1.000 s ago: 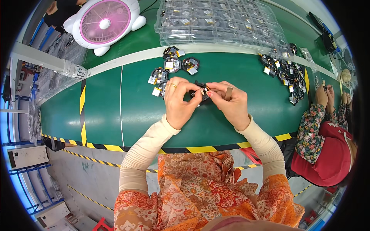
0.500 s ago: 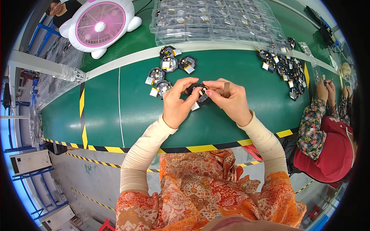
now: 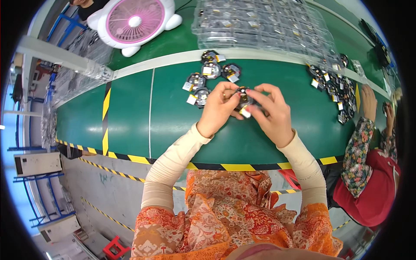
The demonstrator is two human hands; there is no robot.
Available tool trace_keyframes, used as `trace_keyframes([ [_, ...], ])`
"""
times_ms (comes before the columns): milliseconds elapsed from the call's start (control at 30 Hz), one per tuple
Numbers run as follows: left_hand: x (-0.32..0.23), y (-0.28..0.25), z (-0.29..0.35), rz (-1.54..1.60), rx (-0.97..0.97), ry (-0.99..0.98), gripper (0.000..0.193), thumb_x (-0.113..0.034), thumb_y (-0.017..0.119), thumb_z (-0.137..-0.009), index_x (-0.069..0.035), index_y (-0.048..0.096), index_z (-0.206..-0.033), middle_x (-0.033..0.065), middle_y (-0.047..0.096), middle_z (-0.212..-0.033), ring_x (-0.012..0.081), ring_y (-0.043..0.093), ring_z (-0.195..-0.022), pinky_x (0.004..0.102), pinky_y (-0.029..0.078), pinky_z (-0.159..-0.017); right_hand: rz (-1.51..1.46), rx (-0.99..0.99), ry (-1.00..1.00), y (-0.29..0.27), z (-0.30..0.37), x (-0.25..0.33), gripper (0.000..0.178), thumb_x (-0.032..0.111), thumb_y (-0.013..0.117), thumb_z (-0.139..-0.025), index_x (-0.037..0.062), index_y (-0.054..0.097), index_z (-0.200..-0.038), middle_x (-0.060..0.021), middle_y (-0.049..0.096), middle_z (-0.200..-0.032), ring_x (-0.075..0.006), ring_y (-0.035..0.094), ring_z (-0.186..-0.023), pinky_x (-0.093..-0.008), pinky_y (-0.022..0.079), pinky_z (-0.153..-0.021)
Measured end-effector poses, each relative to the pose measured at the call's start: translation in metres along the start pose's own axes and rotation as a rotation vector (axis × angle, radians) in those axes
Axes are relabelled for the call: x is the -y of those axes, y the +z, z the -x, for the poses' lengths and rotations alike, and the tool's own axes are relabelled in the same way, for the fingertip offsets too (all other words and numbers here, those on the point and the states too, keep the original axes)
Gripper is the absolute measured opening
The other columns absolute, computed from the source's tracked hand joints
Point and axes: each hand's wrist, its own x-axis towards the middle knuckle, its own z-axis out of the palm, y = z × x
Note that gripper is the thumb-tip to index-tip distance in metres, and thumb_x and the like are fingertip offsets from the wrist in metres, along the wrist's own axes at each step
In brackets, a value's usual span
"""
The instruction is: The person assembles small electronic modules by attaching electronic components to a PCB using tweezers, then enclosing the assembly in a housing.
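Note:
My left hand (image 3: pixel 218 109) is closed on the left side of a round black electronic unit (image 3: pixel 244 99), its thumb across the top. A small white and yellow battery (image 3: pixel 245 112) sticks out at the unit's near edge. My right hand (image 3: pixel 274 116) is at the unit's right side, fingers curved around it; motion blur hides whether they grip. Beyond my left hand lie several similar units, among them one (image 3: pixel 202 98) with its battery out to the side and another (image 3: pixel 211 70) farther back.
A pile of similar units (image 3: pixel 334 89) lies on the right of the green work surface (image 3: pixel 182 138). Clear plastic trays (image 3: pixel 264 26) stand behind the pale rail, with a pink and white fan (image 3: pixel 135 21) to their left. A co-worker's hand (image 3: pixel 369 102) is at the far right.
My view has shifted, so the scene sits farther right. The unit has tilted in my hands, and my right fingers have spread from their earlier pinch. The co-worker's near arm has reached forward.

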Motion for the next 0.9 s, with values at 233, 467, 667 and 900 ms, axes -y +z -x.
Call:
trace_keyframes([
  [233,-0.007,-0.004,0.004,0.296,0.175,-0.136,0.043,0.001,0.039,-0.088,-0.005,0.032,-0.129,0.0085,0.053,-0.103,0.0165,0.058,-0.088,0.0364,0.051,-0.082,0.21,0.024,-0.254,0.009,0.003,-0.012,0.031,0.003,0.071,-0.065,0.0069,0.064,-0.095,-0.0077,0.055,-0.099,-0.0136,0.047,-0.052,-0.0267,0.041,-0.046],
  [467,-0.005,-0.007,0.005,0.26,0.132,-0.122,0.036,-0.004,0.048,-0.087,-0.002,0.038,-0.122,0.0102,0.056,-0.097,0.0171,0.061,-0.081,0.0302,0.056,-0.071,0.15,0.062,-0.263,0.008,0.006,-0.01,0.031,-0.001,0.07,-0.066,0.0034,0.061,-0.095,-0.0102,0.055,-0.098,-0.018,0.059,-0.063,-0.0267,0.048,-0.049],
  [667,-0.003,-0.003,0.004,0.263,0.039,-0.117,0.025,-0.008,0.047,-0.088,-0.002,0.042,-0.112,0.0088,0.057,-0.095,0.0139,0.061,-0.077,0.0303,0.057,-0.063,0.161,-0.016,-0.274,0.002,0.005,-0.011,0.036,-0.005,0.069,-0.064,0.0036,0.06,-0.097,-0.0123,0.056,-0.1,-0.0212,0.062,-0.067,-0.0277,0.051,-0.051],
  [900,-0.007,-0.005,0.005,0.298,0.012,-0.141,0.032,-0.006,0.039,-0.09,0.001,0.04,-0.121,0.0082,0.055,-0.098,0.0204,0.06,-0.089,0.0358,0.056,-0.072,0.229,-0.036,-0.081,-0.003,-0.002,-0.013,0.019,-0.001,0.056,-0.078,0.0019,0.061,-0.097,-0.0114,0.056,-0.102,-0.019,0.058,-0.068,-0.027,0.045,-0.053],
])
